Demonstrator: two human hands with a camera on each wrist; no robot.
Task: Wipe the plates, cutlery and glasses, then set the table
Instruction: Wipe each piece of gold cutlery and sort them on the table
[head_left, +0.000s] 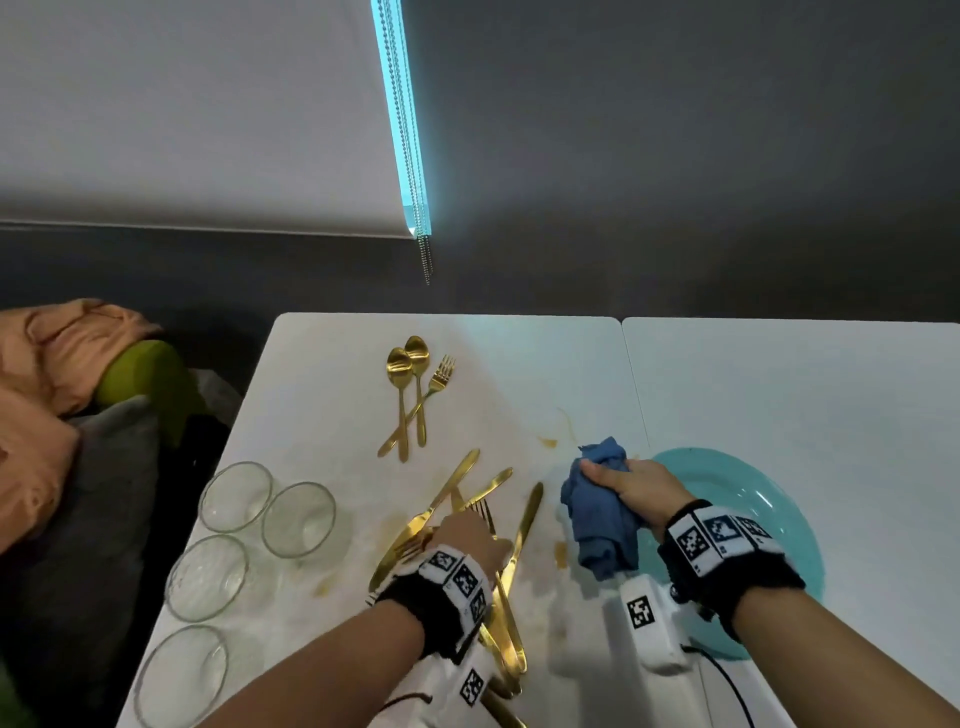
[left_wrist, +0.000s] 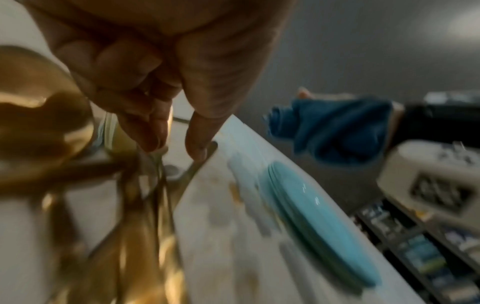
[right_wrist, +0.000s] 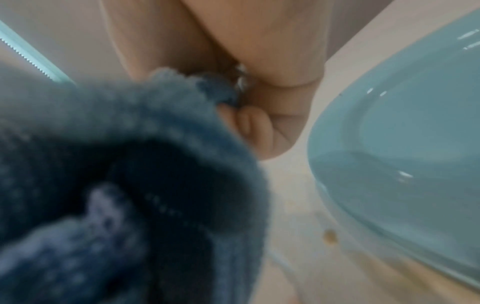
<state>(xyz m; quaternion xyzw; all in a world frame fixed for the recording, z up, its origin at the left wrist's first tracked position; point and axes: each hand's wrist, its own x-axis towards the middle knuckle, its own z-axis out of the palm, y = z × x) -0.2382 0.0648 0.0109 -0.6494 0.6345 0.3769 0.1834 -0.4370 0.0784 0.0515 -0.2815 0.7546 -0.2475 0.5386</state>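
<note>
Beside the plate (head_left: 753, 499), right hand (head_left: 636, 491) grips cloth (head_left: 602, 519).

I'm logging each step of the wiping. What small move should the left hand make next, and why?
Probably pinch one fork from the pile and lift it toward the cloth. The left hand is down on the heaped gold cutlery with fingers extended, nothing clearly gripped, while the right hand already grips the cloth beside the plate.
</note>
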